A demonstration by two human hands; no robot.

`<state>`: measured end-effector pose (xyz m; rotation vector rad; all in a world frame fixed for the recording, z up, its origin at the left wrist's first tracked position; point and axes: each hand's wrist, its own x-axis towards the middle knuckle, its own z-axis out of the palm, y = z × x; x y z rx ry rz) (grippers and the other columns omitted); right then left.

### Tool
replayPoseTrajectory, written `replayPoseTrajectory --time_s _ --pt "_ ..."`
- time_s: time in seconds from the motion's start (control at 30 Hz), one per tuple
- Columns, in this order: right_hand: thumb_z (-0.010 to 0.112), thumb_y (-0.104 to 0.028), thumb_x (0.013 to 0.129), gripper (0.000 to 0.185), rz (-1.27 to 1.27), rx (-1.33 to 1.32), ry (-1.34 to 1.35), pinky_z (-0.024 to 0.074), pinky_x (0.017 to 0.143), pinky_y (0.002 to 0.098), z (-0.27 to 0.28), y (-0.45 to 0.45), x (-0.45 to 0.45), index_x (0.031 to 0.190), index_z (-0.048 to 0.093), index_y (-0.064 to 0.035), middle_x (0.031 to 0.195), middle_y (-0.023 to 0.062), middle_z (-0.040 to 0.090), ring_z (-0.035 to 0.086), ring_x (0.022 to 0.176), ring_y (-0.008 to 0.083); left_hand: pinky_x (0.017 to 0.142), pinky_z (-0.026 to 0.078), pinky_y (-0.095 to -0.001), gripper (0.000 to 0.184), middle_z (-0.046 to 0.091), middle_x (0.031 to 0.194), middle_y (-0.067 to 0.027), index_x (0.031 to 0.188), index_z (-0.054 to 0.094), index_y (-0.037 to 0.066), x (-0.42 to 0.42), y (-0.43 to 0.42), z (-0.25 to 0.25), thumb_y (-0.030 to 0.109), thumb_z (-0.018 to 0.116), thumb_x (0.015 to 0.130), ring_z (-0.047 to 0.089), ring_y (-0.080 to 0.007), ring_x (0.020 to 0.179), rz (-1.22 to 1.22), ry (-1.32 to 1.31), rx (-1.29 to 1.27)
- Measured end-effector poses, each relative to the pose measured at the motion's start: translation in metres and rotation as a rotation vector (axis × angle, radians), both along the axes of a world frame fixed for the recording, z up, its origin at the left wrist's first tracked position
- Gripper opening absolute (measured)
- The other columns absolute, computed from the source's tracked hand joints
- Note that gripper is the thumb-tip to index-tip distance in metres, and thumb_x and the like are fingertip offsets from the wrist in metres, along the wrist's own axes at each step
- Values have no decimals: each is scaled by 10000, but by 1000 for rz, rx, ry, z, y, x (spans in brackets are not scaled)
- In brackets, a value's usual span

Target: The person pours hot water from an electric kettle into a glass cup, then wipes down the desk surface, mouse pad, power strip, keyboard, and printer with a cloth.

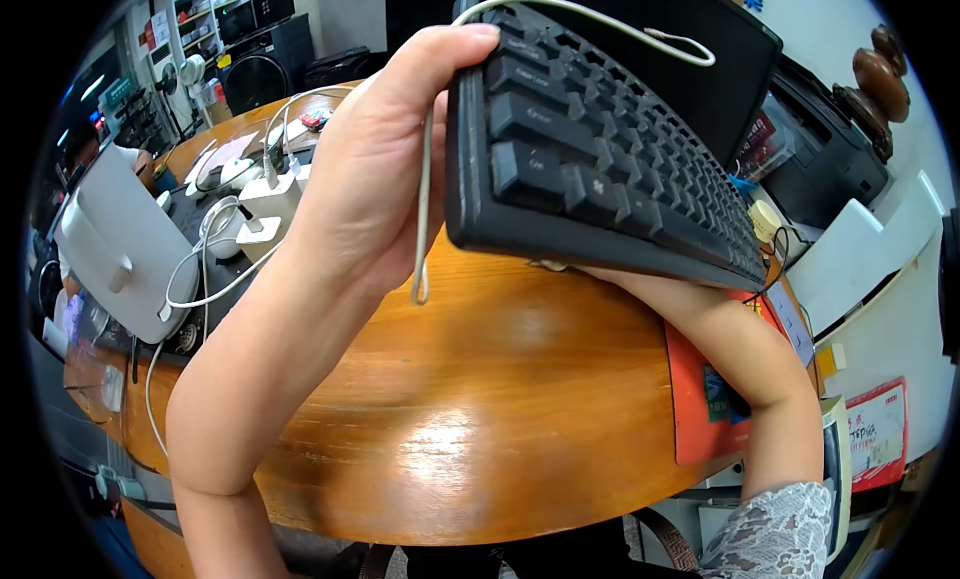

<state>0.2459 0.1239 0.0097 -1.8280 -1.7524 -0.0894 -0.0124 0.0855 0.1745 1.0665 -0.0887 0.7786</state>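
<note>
A black keyboard is held up, tilted, above the table with its keys facing me. My left hand is closed around its near left end, the thumb on the top corner and the other fingers hidden behind. A thin pale cable hangs down beside my left palm, ending in a small bend. Another stretch of pale cable loops over the keyboard's upper edge. My right forearm reaches beneath the keyboard, which covers most of the right hand, so its grip is hidden.
Below is a glossy wooden table. On the left stand a white device, white adapters and tangled cables. A dark monitor rises behind the keyboard. At right are a red mat and a black printer. A person sits far left.
</note>
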Motion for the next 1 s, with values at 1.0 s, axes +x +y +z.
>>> replayPoseTrajectory --time_s 1.0 --pt "488 14 684 374 715 -2 29 414 933 399 -1 -47 -139 1030 627 -22 1057 162 611 537 1012 341 733 539 -289 260 672 877 -92 975 608 -1 4 2 -3 226 516 887 657 -172 760 53 75 10"
